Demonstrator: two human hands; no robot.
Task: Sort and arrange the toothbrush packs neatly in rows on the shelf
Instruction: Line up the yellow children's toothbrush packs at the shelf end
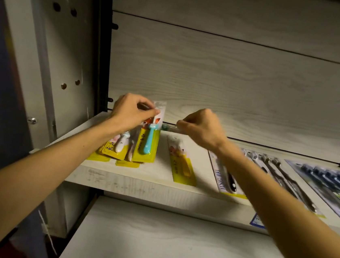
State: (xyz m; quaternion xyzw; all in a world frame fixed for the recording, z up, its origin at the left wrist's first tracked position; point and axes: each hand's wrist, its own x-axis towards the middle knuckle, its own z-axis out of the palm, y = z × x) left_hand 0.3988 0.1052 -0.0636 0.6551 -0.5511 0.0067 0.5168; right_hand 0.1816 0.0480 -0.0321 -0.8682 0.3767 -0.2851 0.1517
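Note:
My left hand point(131, 114) pinches the top of a yellow pack with a blue toothbrush point(147, 142), which is tilted up over a small pile of yellow packs point(116, 149) at the left end of the shelf point(129, 178). My right hand point(202, 128) grips the end of a clear pack with a greenish brush head point(168, 127), held level just above the shelf. A single yellow pack point(182, 166) lies flat between the pile and the packs on the right.
Right of my right arm lie a white "JING BAI" pack point(225, 179), a pack of dark toothbrushes point(292, 181) and a blue multi-pack point(332, 187). A lower shelf point(151, 243) sits beneath. A grey upright panel point(62, 63) bounds the left side.

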